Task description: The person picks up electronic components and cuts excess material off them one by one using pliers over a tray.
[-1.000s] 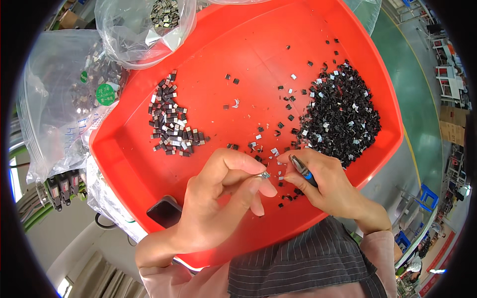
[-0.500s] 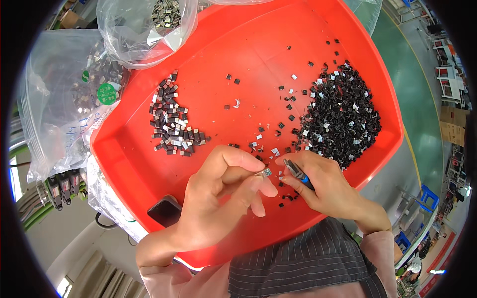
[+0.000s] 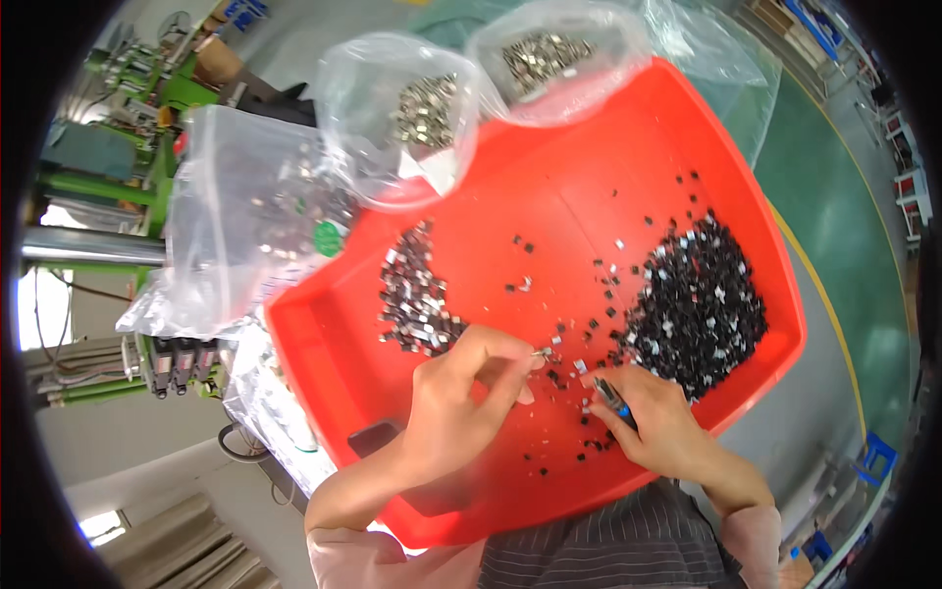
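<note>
A big red tray [image 3: 579, 177] lies in front of me. On its right side sits a large heap of small black parts [image 3: 699, 306], and on its left a smaller pile of shiny metal-and-black pieces [image 3: 416, 299]. My left hand [image 3: 459, 402] pinches one tiny silvery piece [image 3: 541, 351] between thumb and forefinger, just above the tray floor near the middle. Close beside it, my right hand [image 3: 655, 424] grips a thin dark tool with a blue band [image 3: 612, 398], its tip pointing at the scattered parts between the two hands.
Clear plastic bags of small metal parts [image 3: 422, 108] [image 3: 549, 54] rest on the tray's far rim. A larger clear bag [image 3: 250, 226] lies off the tray's left edge. A dark flat object [image 3: 373, 437] sits at the near left rim. Green machinery stands at left.
The view has shifted, so the tray and bags sit lower in the picture. My right hand's tool has drawn in toward the piece that my left hand pinches. Both hands stay near the tray's middle.
</note>
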